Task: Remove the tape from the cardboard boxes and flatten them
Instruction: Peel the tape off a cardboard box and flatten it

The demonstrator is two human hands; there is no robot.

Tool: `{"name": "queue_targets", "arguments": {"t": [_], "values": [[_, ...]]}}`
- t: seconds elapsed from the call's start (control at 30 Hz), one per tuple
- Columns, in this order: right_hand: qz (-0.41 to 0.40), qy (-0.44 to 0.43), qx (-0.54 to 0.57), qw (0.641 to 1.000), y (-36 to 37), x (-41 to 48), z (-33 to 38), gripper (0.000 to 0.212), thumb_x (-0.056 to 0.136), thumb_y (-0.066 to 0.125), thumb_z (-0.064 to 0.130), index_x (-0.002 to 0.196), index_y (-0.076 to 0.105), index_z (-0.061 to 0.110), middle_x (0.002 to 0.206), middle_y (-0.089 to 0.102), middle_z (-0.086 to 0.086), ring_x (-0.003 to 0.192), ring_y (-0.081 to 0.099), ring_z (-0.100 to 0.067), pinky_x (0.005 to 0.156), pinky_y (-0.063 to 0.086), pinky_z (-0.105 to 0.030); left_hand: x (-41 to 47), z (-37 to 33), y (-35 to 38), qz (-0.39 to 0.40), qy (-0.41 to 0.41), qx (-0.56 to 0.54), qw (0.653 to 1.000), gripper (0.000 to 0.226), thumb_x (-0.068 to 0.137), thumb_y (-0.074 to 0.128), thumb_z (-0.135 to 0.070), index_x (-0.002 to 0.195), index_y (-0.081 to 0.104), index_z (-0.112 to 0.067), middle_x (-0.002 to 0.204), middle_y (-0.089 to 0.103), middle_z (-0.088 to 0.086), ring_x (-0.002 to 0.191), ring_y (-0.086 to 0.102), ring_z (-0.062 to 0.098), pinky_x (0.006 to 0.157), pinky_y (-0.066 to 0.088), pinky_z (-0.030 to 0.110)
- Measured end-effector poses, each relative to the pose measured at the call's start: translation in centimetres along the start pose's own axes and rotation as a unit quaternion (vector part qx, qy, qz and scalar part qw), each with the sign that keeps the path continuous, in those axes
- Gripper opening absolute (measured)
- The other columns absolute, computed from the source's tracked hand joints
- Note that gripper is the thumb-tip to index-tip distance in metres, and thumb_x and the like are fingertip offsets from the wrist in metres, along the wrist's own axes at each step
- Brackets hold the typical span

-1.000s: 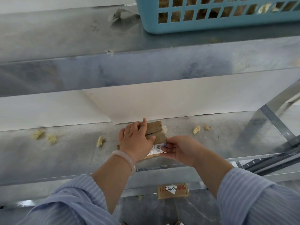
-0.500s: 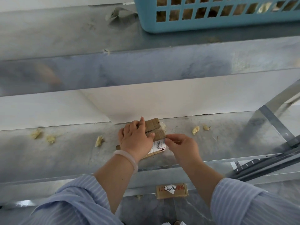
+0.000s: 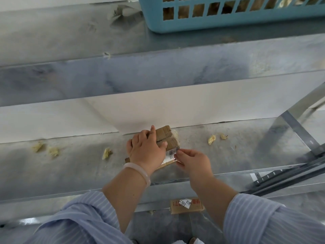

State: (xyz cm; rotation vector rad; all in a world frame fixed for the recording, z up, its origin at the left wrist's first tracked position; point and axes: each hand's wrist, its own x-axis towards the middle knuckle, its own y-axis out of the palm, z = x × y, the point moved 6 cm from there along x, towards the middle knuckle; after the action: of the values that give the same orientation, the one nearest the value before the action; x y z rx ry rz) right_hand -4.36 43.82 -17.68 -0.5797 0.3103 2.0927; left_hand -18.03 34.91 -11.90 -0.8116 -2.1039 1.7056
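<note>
Head view, only one. My left hand [image 3: 146,150] sits center frame, palm down over a small cardboard box [image 3: 166,136] on the metal shelf [image 3: 70,166], fingers curled round the box's left edge, thumb across its top, pressing it flat to the shelf. Pale bangle [image 3: 139,172] on that wrist. Box lies just right of center, close to the white back panel [image 3: 193,106], its far end sticking out past my fingers. White barcode label [image 3: 170,154] on the near end of the box. My right hand [image 3: 193,162] is just right of it, thumb and forefinger pinched narrow at the label's right edge; cannot tell whether it's tape or label held between them, too small. Yellowish scraps [image 3: 107,153] scattered on the shelf left and right of the box, well apart from it. Blue slotted basket [image 3: 228,22] upper right, on the upper shelf. Second cardboard box [image 3: 186,206] bottom center, below the shelf edge, white slip with handwriting on top. Striped blue sleeves [image 3: 263,221] in the bottom corners.
</note>
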Motion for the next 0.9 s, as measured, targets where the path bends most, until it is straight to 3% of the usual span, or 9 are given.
{"name": "queue_targets", "arguments": {"t": [0.17, 0.3, 0.57, 0.67, 0.73, 0.9], "values": [[-0.021, -0.009, 0.014, 1.0, -0.1, -0.1, 0.3, 0.007, 0.082, 0.077, 0.022, 0.086, 0.073, 0.019, 0.083, 0.076, 0.001, 0.083, 0.072, -0.015, 0.083, 0.059, -0.035, -0.7, 0.2, 0.0, -0.024, 0.038, 0.049, 0.998, 0.065, 0.091, 0.024, -0.067, 0.15, 0.01, -0.043, 0.137, 0.038, 0.0, 0.129, 0.029, 0.024, 0.113, 0.015, 0.04], [-0.032, -0.019, 0.014, 0.999, -0.3, 0.0, 0.2, 0.01, 0.082, 0.077, 0.023, 0.091, 0.073, 0.021, 0.084, 0.075, 0.005, 0.083, 0.072, -0.013, 0.081, 0.059, -0.033, -1.2, 0.2, 0.1, -0.028, 0.068, 0.096, 0.993, 0.069, 0.091, 0.015, -0.069, 0.151, 0.002, -0.038, 0.132, 0.038, 0.005, 0.123, 0.032, 0.026, 0.104, 0.029, 0.039], [0.008, -0.033, 0.037, 0.999, 0.7, 0.2, 0.1, 0.033, 0.096, 0.054, 0.013, 0.127, 0.063, 0.023, 0.114, 0.069, 0.006, 0.109, 0.063, -0.011, 0.101, 0.049, -0.035, -1.6, -0.1, 0.8, -0.002, 0.09, 0.095, 0.991, 0.079, 0.091, 0.018, -0.068, 0.153, -0.004, -0.025, 0.144, 0.027, 0.007, 0.128, 0.032, 0.027, 0.106, 0.027, 0.04], [0.04, -0.054, 0.028, 0.997, 1.0, -0.4, 0.8, 0.037, 0.099, 0.047, 0.007, 0.111, 0.067, 0.035, 0.1, 0.07, 0.012, 0.094, 0.064, -0.003, 0.083, 0.053, -0.018, -1.8, 0.0, 0.8, -0.026, 0.103, 0.123, 0.987, 0.083, 0.085, 0.003, -0.072, 0.153, -0.001, -0.025, 0.144, 0.029, 0.008, 0.126, 0.035, 0.027, 0.104, 0.03, 0.04], [0.027, -0.072, 0.02, 0.997, 0.5, -0.5, 1.2, 0.035, 0.099, 0.05, 0.009, 0.117, 0.063, 0.036, 0.099, 0.069, 0.014, 0.09, 0.064, 0.0, 0.072, 0.05, -0.011, -1.8, 0.1, 0.8, -0.035, 0.103, 0.131, 0.985, 0.091, 0.076, -0.009, -0.072, 0.153, 0.002, -0.026, 0.141, 0.033, 0.007, 0.124, 0.037, 0.026, 0.101, 0.032, 0.039], [-0.002, -0.04, -0.031, 0.999, -1.0, 0.3, 2.2, 0.014, 0.095, 0.059, 0.024, 0.103, 0.071, 0.023, 0.091, 0.073, 0.001, 0.087, 0.069, -0.015, 0.084, 0.058, -0.034, -1.8, 0.6, 0.6, -0.052, 0.148, 0.122, 0.98, 0.085, 0.082, 0.003, -0.072, 0.152, 0.019, -0.026, 0.131, 0.045, 0.005, 0.117, 0.046, 0.024, 0.097, 0.038, 0.04]]}}
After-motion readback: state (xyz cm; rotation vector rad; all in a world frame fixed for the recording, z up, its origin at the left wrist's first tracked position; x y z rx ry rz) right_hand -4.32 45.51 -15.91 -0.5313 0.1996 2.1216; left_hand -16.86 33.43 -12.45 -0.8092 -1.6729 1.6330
